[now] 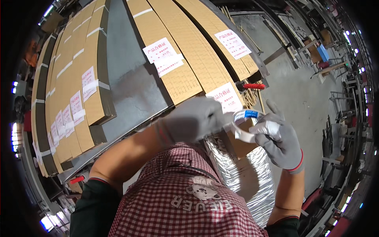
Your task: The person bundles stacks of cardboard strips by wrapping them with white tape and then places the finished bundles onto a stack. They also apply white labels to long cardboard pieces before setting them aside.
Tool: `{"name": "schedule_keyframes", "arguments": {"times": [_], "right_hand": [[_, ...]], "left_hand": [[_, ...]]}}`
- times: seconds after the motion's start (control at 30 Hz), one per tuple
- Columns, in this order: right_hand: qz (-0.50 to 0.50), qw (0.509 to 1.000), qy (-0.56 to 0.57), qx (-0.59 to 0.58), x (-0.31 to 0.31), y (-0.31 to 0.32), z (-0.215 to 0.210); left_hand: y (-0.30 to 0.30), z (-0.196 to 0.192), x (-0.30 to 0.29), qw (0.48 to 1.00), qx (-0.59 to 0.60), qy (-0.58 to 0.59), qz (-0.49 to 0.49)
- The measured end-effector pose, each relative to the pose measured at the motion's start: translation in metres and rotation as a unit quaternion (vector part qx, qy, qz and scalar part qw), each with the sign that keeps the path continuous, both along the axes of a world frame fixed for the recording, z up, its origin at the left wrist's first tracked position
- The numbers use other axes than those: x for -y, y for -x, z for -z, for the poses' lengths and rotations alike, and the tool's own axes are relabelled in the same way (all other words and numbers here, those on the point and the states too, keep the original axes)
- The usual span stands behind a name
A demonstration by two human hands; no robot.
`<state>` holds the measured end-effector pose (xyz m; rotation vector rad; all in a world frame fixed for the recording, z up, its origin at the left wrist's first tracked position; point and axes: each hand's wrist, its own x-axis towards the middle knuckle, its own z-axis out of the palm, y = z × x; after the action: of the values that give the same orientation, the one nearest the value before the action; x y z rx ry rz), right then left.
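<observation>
A roll of white tape (244, 134) with a blue label inside its ring is gripped by the gloved fingers of my right hand (278, 140). My left hand (195, 118), also in a grey glove and slightly blurred, is closed just left of the roll. A short pale strip of tape seems to run from the roll to its fingers. Both hands hover over the near end of a long cardboard-wrapped bundle (189, 51), where a white paper label (226, 98) with red print lies flat. Another such label (162, 51) lies farther up the bundle.
More long cardboard bundles (94, 51) bound with white tape lie on the grey metal table (130, 79) to the left. A red-handled tool (254, 86) sits at the table's right corner. Silver foil wrapping (264, 177) is beside my checked apron. Racks stand farther right.
</observation>
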<state>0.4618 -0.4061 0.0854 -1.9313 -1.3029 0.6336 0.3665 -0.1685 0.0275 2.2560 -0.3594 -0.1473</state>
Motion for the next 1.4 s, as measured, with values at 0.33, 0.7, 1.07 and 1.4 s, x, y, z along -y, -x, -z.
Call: {"name": "schedule_keyframes", "arguments": {"times": [0.33,0.7,1.07,1.4], "right_hand": [[0.137,0.982,0.105,-0.070,-0.022,-0.077,0.016],[0.228,0.960,0.004,-0.165,-0.054,-0.040,0.102],[0.153,0.961,0.023,0.229,-0.068,0.016,0.107],[0.259,0.941,-0.014,-0.218,0.017,-0.076,0.107]], "left_hand": [[0.067,0.050,-0.013,0.949,-0.132,0.192,-0.214],[0.017,0.251,0.044,0.756,-0.114,0.623,-0.168],[0.048,0.031,-0.043,0.986,-0.001,0.158,-0.046],[-0.080,0.073,0.006,0.973,0.223,0.059,0.026]]}}
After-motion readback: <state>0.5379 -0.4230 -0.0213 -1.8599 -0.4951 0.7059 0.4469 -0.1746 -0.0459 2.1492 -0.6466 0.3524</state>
